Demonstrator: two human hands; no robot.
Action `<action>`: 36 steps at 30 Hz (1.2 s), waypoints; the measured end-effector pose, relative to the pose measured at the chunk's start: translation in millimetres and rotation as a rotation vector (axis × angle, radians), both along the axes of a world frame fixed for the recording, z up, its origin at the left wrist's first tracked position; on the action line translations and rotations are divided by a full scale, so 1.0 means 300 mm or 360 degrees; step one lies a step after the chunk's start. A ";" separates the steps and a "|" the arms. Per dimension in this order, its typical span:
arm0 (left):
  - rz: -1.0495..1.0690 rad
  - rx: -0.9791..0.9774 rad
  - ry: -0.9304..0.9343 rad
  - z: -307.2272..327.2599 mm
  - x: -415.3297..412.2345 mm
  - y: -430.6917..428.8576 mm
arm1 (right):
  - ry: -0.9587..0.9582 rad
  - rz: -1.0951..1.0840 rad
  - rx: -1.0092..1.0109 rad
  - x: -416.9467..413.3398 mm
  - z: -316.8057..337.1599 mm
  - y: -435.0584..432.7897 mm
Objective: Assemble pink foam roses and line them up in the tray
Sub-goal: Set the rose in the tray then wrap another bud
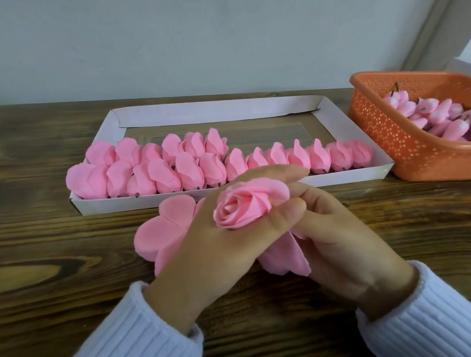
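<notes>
A pink foam rose (244, 203) sits between both hands in front of the tray. My left hand (215, 246) curls around it, thumb pressed at its right side. My right hand (340, 234) lies beneath and to the right, fingers curled against the rose's outer petals, which hang down below the hands. A flat pink petal piece (162, 234) lies on the table under my left hand. The white cardboard tray (338, 119) holds two rows of finished roses (187, 165): a full front row and a shorter back row at the left.
An orange perforated basket (397, 137) at the right holds several pink rose buds (447, 120). The wooden table (51, 282) runs to a pale wall behind the tray. My white ribbed sleeves fill the bottom corners.
</notes>
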State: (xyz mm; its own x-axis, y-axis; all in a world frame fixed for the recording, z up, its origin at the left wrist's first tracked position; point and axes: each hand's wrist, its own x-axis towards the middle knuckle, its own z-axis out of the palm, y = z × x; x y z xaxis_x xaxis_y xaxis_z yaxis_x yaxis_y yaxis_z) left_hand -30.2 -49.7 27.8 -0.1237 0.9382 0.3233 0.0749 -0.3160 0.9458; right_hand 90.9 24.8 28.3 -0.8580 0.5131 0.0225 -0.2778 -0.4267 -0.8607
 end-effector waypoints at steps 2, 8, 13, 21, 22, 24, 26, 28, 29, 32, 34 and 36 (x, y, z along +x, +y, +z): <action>0.0170 -0.0048 -0.0103 -0.005 0.007 -0.004 | -0.0022 -0.0075 0.0000 0.002 0.000 0.005; 0.0277 -0.0128 -0.0412 0.009 0.013 0.014 | -0.0336 -0.0540 0.0470 0.014 -0.002 0.014; 0.0228 -0.0002 -0.0549 -0.009 0.009 0.025 | -0.0298 -0.0902 0.1139 0.016 -0.003 0.006; 0.0211 -0.0109 -0.0325 0.004 0.025 0.006 | -0.0325 -0.1229 0.1572 0.021 -0.001 -0.007; 0.0205 -0.0118 -0.0290 0.001 0.027 0.006 | -0.0341 -0.1254 0.1567 0.021 -0.003 -0.005; 0.0182 -0.0100 -0.0242 -0.002 0.026 0.005 | -0.0390 -0.1316 0.1562 0.022 -0.008 -0.001; 0.0181 -0.0085 -0.0175 -0.001 0.026 0.004 | -0.0423 -0.1364 0.1585 0.023 -0.011 0.001; 0.0180 -0.0088 -0.0091 -0.002 0.023 0.006 | -0.0423 -0.1390 0.1623 0.023 -0.010 0.000; 0.0178 -0.0089 -0.0060 -0.007 0.021 0.008 | -0.0412 -0.1388 0.1634 0.023 -0.009 -0.001; 0.0195 -0.0064 -0.0048 -0.014 0.020 0.010 | -0.0373 -0.1346 0.1654 0.023 -0.007 -0.004; 0.0186 -0.0056 -0.0035 -0.011 0.019 0.009 | -0.0369 -0.1356 0.1670 0.023 -0.008 -0.005; 0.0159 -0.0048 -0.0028 -0.013 0.016 0.010 | -0.0370 -0.1398 0.1663 0.025 -0.009 -0.003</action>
